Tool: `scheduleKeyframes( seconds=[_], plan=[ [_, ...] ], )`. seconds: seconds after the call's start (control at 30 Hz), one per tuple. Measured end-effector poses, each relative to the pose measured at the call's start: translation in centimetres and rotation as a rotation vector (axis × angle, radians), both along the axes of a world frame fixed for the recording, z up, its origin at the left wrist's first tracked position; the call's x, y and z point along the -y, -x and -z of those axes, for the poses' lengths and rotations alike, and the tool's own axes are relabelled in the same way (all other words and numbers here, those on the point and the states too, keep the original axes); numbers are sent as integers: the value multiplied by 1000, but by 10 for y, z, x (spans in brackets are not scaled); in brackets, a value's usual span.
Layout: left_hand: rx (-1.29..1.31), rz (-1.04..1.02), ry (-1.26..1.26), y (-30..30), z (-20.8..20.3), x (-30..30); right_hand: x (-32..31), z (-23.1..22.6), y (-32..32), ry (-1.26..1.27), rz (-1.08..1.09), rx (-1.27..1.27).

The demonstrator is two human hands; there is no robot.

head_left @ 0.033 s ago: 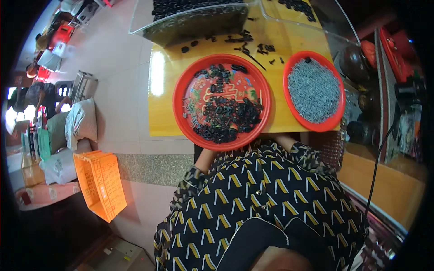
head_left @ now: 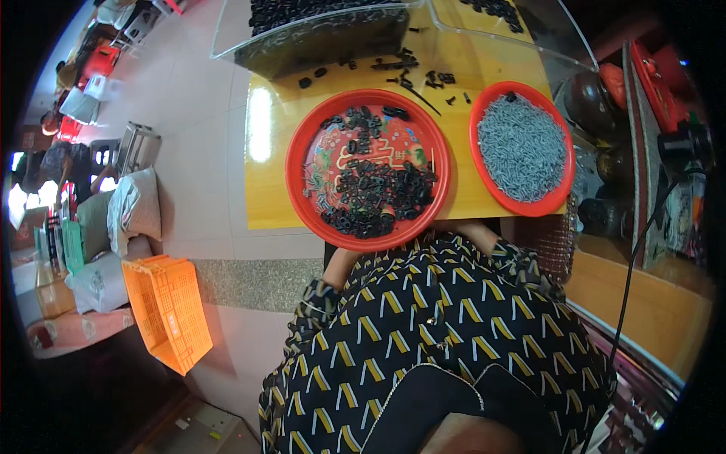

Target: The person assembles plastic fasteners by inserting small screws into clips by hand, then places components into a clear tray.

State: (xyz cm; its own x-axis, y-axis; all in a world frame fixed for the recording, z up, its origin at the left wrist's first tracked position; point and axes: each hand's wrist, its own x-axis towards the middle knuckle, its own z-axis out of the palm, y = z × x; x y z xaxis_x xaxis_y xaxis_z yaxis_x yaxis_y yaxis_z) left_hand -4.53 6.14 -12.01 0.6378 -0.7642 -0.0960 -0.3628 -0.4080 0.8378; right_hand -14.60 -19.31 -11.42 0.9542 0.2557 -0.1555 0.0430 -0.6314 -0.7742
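Observation:
A red round tray (head_left: 297, 144) at the table's near edge holds black small plastic parts (head_left: 408, 185) and a few silver screws (head_left: 321, 198). To its right stands a red bowl-like tray (head_left: 569, 163) filled with silver screws, one black part lying on top. My left hand (head_left: 342, 265) shows only at the wrist, below the round tray's near rim. Of my right hand (head_left: 475, 233) the wrist and a little of the back show under the table's front edge. The fingers of both are hidden, and so is anything they hold.
A clear plastic bin (head_left: 325, 45) of black parts stands at the table's far side. Loose black pieces (head_left: 401, 60) and a thin black stick (head_left: 423, 100) lie on the yellow table (head_left: 265, 200). An orange crate (head_left: 170, 310) rests on the floor at left. A black cable (head_left: 631, 280) hangs at right.
The whole view has shifted slightly, so things sit a little further left in the picture. Hands, trays and parts keep their places.

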Motion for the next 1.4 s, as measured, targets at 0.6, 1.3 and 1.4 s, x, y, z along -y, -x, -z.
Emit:
scheduleKeyframes(
  seconds=[0.6, 1.3, 1.4],
  plan=[
    [-477, -64, -55, -32, -128, -51, -4, -148, -65, 211, 243, 472],
    [717, -223, 93, -94, -127, 20, -18, -131, -88, 289, 289, 509],
    [754, -115, 26, -106, -122, 34, -19, -139, -85, 162, 335, 482]
  ],
)
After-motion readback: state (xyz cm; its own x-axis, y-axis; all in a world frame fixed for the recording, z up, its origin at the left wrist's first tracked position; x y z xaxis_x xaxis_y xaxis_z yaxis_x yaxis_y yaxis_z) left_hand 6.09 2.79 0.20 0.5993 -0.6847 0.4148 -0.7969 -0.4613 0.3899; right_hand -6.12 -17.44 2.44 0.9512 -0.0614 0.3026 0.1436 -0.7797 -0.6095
